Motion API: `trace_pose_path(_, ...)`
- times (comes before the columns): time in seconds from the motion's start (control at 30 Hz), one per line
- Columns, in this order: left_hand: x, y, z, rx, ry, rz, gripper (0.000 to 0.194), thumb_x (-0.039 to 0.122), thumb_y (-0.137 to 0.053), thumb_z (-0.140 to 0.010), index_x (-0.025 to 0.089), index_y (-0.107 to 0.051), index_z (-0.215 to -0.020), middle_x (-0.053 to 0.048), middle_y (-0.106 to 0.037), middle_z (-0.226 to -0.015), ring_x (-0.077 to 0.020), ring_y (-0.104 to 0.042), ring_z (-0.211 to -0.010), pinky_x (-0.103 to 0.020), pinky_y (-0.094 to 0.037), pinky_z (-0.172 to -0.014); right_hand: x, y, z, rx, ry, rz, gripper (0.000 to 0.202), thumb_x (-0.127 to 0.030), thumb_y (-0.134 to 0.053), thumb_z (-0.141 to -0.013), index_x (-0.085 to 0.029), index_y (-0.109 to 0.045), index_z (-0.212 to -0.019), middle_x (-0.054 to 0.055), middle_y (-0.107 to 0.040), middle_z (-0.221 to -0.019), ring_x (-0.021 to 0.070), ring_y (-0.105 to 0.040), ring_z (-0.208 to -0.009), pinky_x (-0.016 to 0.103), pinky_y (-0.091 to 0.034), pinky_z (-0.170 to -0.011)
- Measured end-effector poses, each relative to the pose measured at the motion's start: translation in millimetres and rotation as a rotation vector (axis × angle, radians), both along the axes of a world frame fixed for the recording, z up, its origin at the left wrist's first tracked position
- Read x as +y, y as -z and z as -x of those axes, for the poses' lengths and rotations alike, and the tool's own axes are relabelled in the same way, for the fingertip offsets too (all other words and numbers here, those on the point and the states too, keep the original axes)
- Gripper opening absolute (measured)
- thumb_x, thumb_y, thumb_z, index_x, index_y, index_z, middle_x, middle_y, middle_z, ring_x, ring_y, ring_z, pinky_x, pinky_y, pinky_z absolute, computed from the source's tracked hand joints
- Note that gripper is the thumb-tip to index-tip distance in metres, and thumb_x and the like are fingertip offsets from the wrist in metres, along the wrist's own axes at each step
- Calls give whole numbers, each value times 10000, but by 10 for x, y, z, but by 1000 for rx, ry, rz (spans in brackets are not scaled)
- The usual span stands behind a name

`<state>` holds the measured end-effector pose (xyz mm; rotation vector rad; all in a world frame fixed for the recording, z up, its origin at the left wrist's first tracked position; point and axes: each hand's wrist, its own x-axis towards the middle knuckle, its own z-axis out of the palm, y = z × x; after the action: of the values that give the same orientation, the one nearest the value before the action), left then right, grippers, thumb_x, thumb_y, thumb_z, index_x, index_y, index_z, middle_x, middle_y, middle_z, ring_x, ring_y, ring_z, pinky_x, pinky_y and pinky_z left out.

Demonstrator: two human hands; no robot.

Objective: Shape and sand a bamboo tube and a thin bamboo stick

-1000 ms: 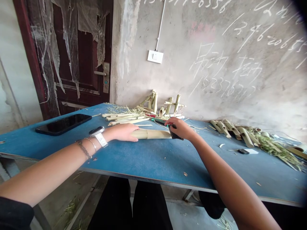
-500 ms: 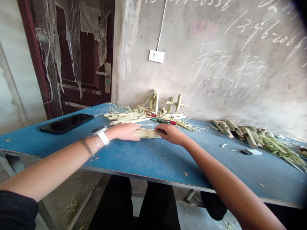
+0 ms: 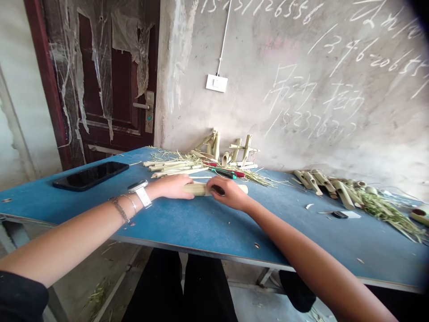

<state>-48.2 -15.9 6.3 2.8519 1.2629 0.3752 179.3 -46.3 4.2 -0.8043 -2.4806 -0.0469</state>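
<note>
A pale length of bamboo (image 3: 200,189) lies crosswise just above or on the blue table (image 3: 197,223). My left hand (image 3: 174,186), with a watch on its wrist, is wrapped round its left end. My right hand (image 3: 229,192) is closed on a small dark object (image 3: 218,190) against the middle of the bamboo; most of that object is hidden by the fingers. The bamboo's right end shows beyond my right hand. Just behind are thin bamboo strips (image 3: 177,166) and a green-handled tool (image 3: 223,172).
A black phone (image 3: 91,175) lies at the left. Bamboo structures (image 3: 214,145) stand against the wall. Cut bamboo pieces (image 3: 313,183) and a heap of shavings (image 3: 385,208) are at the right, with a black-and-white object (image 3: 340,214) nearer me.
My right hand has slid left along the bamboo towards my left hand, uncovering the bamboo's right end. My left hand keeps its grip. The view has shifted slightly.
</note>
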Motion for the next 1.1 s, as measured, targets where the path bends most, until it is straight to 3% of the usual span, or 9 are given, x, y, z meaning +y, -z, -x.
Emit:
trace_pose_path(0.17,-27,-17,-10,21,6,6,365,495,-551,-721,233,-581,-974,-52,-616,-965,-208,-589,-806,-275,-427,-658,4,16,-7,19,-26,21,278,-138,-507,-727,-184,-464,-998,62,-543,-1006,152,-518,-899,285,-421,-785)
trace_pose_path(0.47,51,28,31,27,-14,87,549,610,-504,-718,240,-530,-1123,-76,-563,-1164,-259,-546,-1006,-332,-436,-802,95,-85,-243,-112,66,41,258,-297,-637,-683,-194,-443,-818,106,-458,-1194,219,-458,-1095,353,-376,-900)
trace_pose_path(0.63,21,-4,28,32,-31,127,581,618,-504,-710,248,-509,-1158,-69,-554,-1188,-269,-536,-1027,-331,-434,-813,71,-165,-350,-282,92,211,338,-281,-647,-676,-215,-475,-960,39,-542,-1024,178,-512,-948,301,-412,-821)
trace_pose_path(0.93,25,-12,33,67,-4,113,540,584,-488,-735,227,-512,-1139,-75,-544,-1194,-256,-525,-1042,-324,-432,-825,61,-60,-194,-153,139,17,255,-225,-574,-725,-202,-486,-963,54,-534,-979,175,-531,-862,316,-438,-753)
trace_pose_path(1.1,14,-23,24,66,-4,120,523,566,-496,-737,223,-512,-1132,-83,-550,-1172,-254,-539,-1004,-336,-434,-814,24,-47,-130,-159,78,-39,316,-253,-573,-735,-193,-490,-1034,95,-497,-1122,209,-519,-998,348,-438,-837)
